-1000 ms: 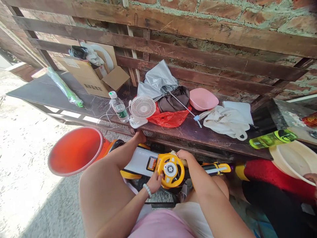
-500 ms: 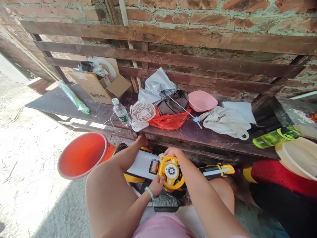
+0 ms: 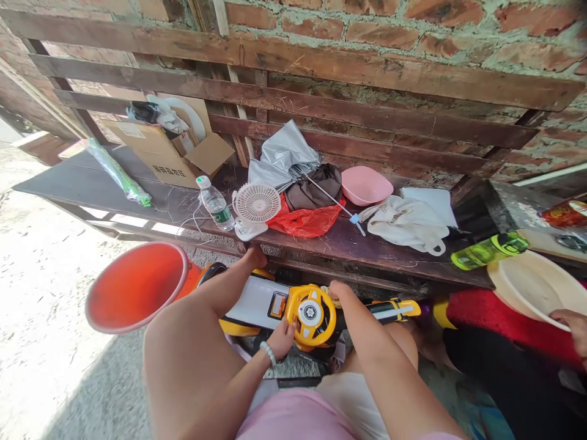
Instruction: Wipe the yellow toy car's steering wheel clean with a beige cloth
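Note:
A yellow toy steering wheel (image 3: 310,313) with a white hub belongs to a yellow, white and black ride-on toy car (image 3: 254,305) between my legs. My left hand (image 3: 280,340), wearing a bead bracelet, is closed on the wheel's lower left rim. At the wheel's upper right edge is my right hand (image 3: 338,289), its fingers closed on a small cream cloth (image 3: 328,293) that lies against the rim. Part of the cloth is hidden by those fingers. A yellow and black toy part (image 3: 395,308) extends to the right.
An orange bucket (image 3: 137,287) stands left. The wooden bench (image 3: 339,244) carries a cardboard box (image 3: 151,153), water bottle (image 3: 217,205), white fan (image 3: 257,203), silver umbrella (image 3: 287,153), pink basin (image 3: 367,185) and green bottle (image 3: 490,250). Another person's hand (image 3: 571,324) is by a cream basin (image 3: 518,278).
My right hand and the cloth have moved along the wheel's rim from its top to its upper right. My left hand stays at the lower left. Another person's hand has appeared at the right.

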The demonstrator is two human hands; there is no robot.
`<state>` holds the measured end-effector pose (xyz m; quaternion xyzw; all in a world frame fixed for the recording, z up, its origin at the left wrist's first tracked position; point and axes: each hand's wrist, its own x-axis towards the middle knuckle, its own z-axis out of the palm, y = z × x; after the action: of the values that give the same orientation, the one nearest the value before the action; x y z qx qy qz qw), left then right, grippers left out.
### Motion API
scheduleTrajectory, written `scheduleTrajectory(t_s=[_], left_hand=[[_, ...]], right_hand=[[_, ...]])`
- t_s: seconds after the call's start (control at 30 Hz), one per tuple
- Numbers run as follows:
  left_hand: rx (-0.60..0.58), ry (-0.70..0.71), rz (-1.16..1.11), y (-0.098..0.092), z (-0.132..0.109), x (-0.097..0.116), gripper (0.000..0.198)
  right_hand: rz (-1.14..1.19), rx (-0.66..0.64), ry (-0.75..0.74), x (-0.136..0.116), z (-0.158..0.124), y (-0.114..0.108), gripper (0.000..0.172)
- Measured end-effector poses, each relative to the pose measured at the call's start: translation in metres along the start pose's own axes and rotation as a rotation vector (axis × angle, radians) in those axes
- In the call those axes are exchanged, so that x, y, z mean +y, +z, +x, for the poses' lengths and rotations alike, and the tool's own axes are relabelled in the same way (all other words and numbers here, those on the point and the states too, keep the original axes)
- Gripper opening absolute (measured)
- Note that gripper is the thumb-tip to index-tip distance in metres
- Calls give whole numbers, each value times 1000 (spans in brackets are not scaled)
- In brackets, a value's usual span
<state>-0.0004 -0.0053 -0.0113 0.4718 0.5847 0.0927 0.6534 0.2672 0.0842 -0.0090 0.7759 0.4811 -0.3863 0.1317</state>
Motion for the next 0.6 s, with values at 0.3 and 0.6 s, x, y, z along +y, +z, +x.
scheduleTrajectory(t_s=[0.3, 0.6], left_hand=[[56, 44, -20, 1, -9, 12, 22], [24, -83, -54, 6, -3, 8, 27]], right_hand=[[138, 4, -256, -42, -13, -40, 32], [-48, 64, -407, -64, -56, -35, 24]])
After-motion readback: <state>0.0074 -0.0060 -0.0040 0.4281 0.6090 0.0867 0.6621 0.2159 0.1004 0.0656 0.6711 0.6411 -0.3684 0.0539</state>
